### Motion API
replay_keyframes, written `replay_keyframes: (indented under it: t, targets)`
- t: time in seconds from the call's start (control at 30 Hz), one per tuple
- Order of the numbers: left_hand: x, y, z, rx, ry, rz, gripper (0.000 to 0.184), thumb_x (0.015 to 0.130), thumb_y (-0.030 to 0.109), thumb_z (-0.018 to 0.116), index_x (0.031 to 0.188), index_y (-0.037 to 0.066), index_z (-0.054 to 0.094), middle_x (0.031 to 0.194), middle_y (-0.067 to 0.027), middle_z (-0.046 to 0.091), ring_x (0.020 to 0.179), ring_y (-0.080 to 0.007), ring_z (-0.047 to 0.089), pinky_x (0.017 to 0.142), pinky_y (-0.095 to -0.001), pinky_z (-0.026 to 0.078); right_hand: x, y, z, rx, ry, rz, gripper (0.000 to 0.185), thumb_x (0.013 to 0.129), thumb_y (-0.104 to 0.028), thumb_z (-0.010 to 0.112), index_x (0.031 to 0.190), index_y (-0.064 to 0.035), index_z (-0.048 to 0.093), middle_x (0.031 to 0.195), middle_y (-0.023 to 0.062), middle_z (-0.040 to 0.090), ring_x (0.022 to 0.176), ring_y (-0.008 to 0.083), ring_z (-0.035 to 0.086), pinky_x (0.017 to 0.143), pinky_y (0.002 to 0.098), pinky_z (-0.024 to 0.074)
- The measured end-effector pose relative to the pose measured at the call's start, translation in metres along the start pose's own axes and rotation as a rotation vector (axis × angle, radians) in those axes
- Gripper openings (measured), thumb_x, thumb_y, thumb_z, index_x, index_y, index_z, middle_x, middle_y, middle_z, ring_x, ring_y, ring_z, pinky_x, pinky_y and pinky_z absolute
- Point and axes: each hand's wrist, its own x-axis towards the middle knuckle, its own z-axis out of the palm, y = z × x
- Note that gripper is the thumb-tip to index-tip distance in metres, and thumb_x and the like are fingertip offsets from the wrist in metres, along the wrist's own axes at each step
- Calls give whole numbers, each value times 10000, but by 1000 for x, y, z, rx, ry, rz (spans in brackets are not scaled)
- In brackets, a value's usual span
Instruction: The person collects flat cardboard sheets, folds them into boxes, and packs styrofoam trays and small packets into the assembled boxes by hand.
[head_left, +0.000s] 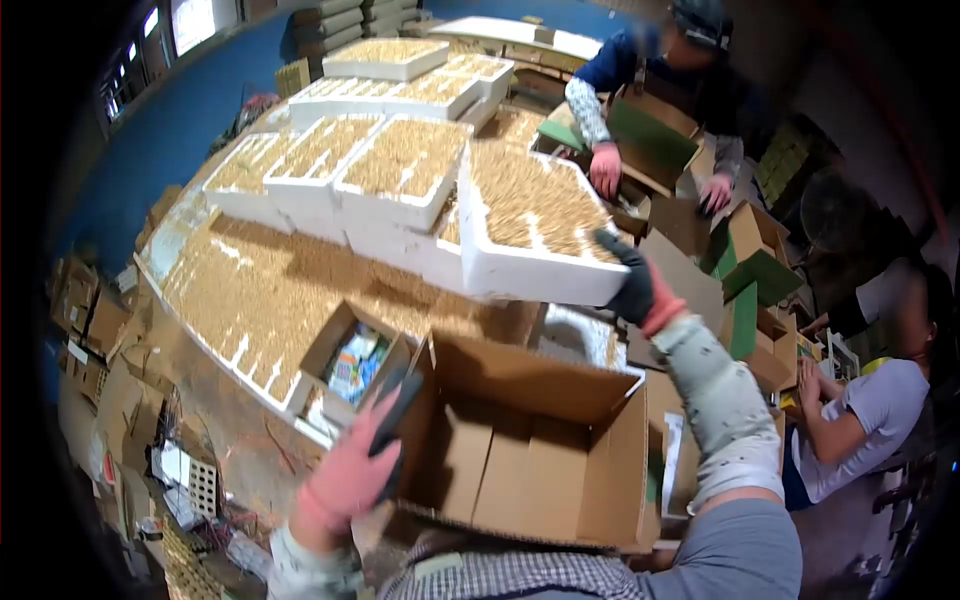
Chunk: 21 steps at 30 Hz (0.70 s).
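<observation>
My left hand (350,462), in a pink glove with dark fingertips, is open beside the left wall of a cardboard box (545,465). The box stands open in front of me, with only its bare bottom showing inside. My right hand (640,288) grips the near right corner of a white foam tray (545,282). Rows of small tan pieces (530,195) fill that tray, too small to name. Its left side meets other foam trays; what supports it underneath is hidden. A smaller carton (352,350) with colourful packets inside sits just beyond my left hand.
More filled foam trays (390,165) are stacked across the table. Similar tan pieces (290,290) cover a wide low surface. Opposite, a co-worker in pink gloves (606,170) handles green-and-brown cartons (650,135). Another person (850,420) is at the right. Cartons and clutter (190,480) lie left.
</observation>
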Motion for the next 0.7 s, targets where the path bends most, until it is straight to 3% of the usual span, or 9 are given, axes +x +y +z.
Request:
replay_keyframes:
  t: [0.17, 0.23, 0.3, 0.37, 0.43, 0.5, 0.57, 0.63, 0.7]
  targets:
    - [52, 19, -1, 120, -96, 247, 512, 842, 144, 543, 1311, 2, 394, 1282, -210, 470, 1214, -282, 438, 1013, -328, 342, -117, 3, 16, -394, -68, -245, 360, 910, -172, 519, 1231, -9, 491, 1198, 98, 555, 1090, 202, 548, 938, 353, 445]
    - [76, -16, -11, -19, -178, 99, 431, 848, 153, 542, 1236, -21, 473, 1200, -190, 538, 1128, -250, 505, 961, -317, 388, -122, 0, -34, -1219, -356, -659, 393, 883, -106, 553, 1254, -2, 478, 1225, 83, 529, 1126, 187, 515, 969, 332, 409]
    - [59, 9, -20, -266, -152, 142, 343, 855, 146, 532, 1146, -36, 537, 1100, -174, 588, 1021, -218, 558, 883, -306, 435, -132, -4, -40, -661, -220, -113, 465, 855, -135, 601, 1282, -11, 463, 1209, 79, 538, 1098, 146, 512, 958, 295, 402]
    - [71, -30, -26, -109, -43, 361, 324, 794, 107, 555, 1105, 25, 587, 1051, -137, 616, 955, -244, 590, 810, -319, 469, -150, -15, -12, -979, -156, 54, 544, 853, -304, 613, 1301, -32, 465, 1209, 90, 541, 1037, 85, 487, 907, 222, 384]
    - [56, 11, -20, 395, -88, 843, 326, 773, 75, 549, 1094, 37, 592, 1156, -149, 578, 1004, -291, 575, 838, -346, 462, -144, -18, -2, -1482, -347, 35, 582, 840, -335, 624, 1285, -1, 451, 1162, 64, 569, 998, 116, 524, 878, 259, 412]
    - [53, 15, -6, 371, -26, 797, 303, 782, 66, 528, 1077, 20, 584, 1219, -189, 534, 1063, -318, 551, 880, -358, 444, -120, -4, -1, -1659, -541, -42, 567, 838, -397, 614, 1241, -15, 497, 1119, 70, 591, 982, 138, 526, 879, 295, 414]
    - [41, 18, -2, 162, -81, 477, 437, 807, 87, 494, 1240, 23, 488, 1266, -101, 512, 1074, -193, 502, 918, -287, 381, -114, 5, 35, -1667, -564, 414, 535, 800, -398, 645, 1178, -33, 545, 1066, 99, 618, 963, 182, 549, 873, 329, 419]
    - [25, 29, 7, -85, -45, 179, 521, 811, 69, 473, 1329, 23, 430, 1279, -32, 505, 1007, -96, 491, 887, -226, 376, -88, 53, 19, -2414, -666, -225, 513, 752, -357, 677, 1142, -46, 558, 1013, 118, 631, 944, 201, 577, 819, 330, 458]
    - [19, 21, 12, -199, -32, 77, 598, 769, 0, 467, 1357, 90, 412, 1294, -41, 492, 968, -71, 497, 823, -213, 407, -102, 57, 8, -2249, -445, -482, 498, 737, -308, 673, 1142, -41, 555, 971, 116, 632, 880, 207, 600, 771, 334, 482]
